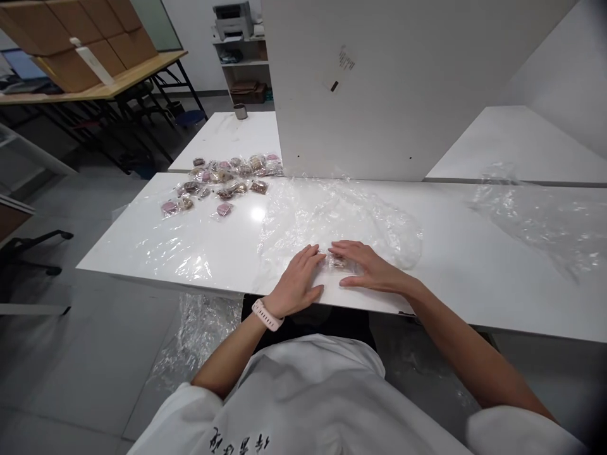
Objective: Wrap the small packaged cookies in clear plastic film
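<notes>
A small brown item in clear wrapping (338, 260) lies on the white table near its front edge, between my two hands. My right hand (367, 268) curves over its right side, fingers and thumb apart. Whether the fingertips touch the wrapping I cannot tell. My left hand (296, 282) rests just left of the item, its fingers stretched out and thumb spread. Under and behind the hands spreads a crumpled sheet of clear plastic film (341, 208). Several small wrapped pieces (220, 174), pink, brown and yellowish, lie grouped at the back left.
A tall white panel (360, 95) stands behind the table (142, 246). More clear film (545, 221) covers part of the right side, and another piece (194, 335) hangs to the floor at left. A metal cup (240, 111) stands on the farther table.
</notes>
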The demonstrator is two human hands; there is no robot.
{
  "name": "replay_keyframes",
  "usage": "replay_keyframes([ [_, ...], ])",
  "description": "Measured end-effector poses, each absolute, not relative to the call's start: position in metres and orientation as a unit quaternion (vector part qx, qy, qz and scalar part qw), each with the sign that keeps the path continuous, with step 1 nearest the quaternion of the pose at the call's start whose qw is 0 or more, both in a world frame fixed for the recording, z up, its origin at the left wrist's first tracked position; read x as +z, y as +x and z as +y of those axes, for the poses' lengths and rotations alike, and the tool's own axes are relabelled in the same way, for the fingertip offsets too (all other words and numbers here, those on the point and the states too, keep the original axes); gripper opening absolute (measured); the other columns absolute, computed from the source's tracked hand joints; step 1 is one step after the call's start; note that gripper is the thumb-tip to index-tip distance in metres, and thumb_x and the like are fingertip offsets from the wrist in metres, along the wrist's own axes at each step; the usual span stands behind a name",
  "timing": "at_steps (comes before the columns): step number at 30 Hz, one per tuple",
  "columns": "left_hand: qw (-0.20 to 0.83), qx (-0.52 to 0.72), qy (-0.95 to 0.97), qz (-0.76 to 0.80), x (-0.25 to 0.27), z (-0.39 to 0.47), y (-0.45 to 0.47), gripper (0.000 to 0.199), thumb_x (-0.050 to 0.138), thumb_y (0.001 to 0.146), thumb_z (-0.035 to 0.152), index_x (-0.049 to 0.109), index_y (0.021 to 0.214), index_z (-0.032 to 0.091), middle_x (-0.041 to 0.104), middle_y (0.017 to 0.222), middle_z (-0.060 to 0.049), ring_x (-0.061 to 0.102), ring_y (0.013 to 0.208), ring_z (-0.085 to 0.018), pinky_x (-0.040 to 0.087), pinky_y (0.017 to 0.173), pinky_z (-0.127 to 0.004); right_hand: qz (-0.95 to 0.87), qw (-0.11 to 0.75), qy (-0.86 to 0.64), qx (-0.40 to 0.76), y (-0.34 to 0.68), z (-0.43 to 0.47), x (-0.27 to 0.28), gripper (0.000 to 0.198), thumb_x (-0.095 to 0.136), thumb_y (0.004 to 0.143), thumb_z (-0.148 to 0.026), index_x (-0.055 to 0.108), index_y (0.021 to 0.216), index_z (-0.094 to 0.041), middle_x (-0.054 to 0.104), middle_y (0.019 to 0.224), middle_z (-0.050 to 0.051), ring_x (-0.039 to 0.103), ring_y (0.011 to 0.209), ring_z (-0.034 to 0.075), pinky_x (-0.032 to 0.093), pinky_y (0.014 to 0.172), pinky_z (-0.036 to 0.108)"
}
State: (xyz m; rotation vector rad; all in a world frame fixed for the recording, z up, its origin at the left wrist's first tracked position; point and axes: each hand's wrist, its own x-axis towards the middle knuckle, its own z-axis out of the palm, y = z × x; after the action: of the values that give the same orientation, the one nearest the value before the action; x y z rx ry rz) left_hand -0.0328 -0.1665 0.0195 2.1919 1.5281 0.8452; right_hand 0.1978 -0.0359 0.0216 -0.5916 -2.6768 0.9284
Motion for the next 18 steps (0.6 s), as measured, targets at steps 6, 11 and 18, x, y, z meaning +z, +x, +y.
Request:
replay_keyframes([
  [6, 0.183, 0.296, 0.741, 0.574, 0.005, -0.149, -0.050, 0.056, 0.053, 0.093, 0.015, 0.042, 0.147, 0.020, 0.056, 0.144, -0.015, 0.052, 0.135, -0.028, 0.048, 0.110, -0.051, -0.921, 0.121, -0.222, 0.297, 0.215, -0.026, 0.005, 0.062, 0.055, 0.097, -0.057, 0.044, 0.154, -0.035, 0.049, 0.156, 0.007, 0.042, 0.145, 0.031, 0.037, 0.117, 0.054],
  [11, 0.148, 0.269, 0.732, 0.608, 0.007, -0.146, -0.053, 0.042, 0.051, 0.097, 0.017, 0.053, 0.138, 0.019, 0.065, 0.133, -0.012, 0.059, 0.125, -0.026, 0.051, 0.102, -0.045, -0.919, 0.144, -0.235, 0.283, 0.219, -0.030, 0.003, 0.055, 0.047, 0.101, -0.053, 0.048, 0.152, -0.031, 0.054, 0.151, 0.008, 0.049, 0.139, 0.030, 0.043, 0.111, 0.053],
  [18, 0.130, 0.242, 0.679, 0.681, 0.010, -0.127, -0.053, 0.029, 0.042, 0.104, 0.031, 0.069, 0.108, 0.020, 0.073, 0.093, -0.007, 0.067, 0.084, -0.022, 0.049, 0.071, -0.033, -0.883, 0.214, -0.367, 0.199, 0.204, -0.028, -0.002, 0.050, 0.031, 0.105, -0.050, 0.073, 0.098, -0.024, 0.075, 0.088, 0.007, 0.068, 0.082, 0.023, 0.051, 0.074, 0.038],
])
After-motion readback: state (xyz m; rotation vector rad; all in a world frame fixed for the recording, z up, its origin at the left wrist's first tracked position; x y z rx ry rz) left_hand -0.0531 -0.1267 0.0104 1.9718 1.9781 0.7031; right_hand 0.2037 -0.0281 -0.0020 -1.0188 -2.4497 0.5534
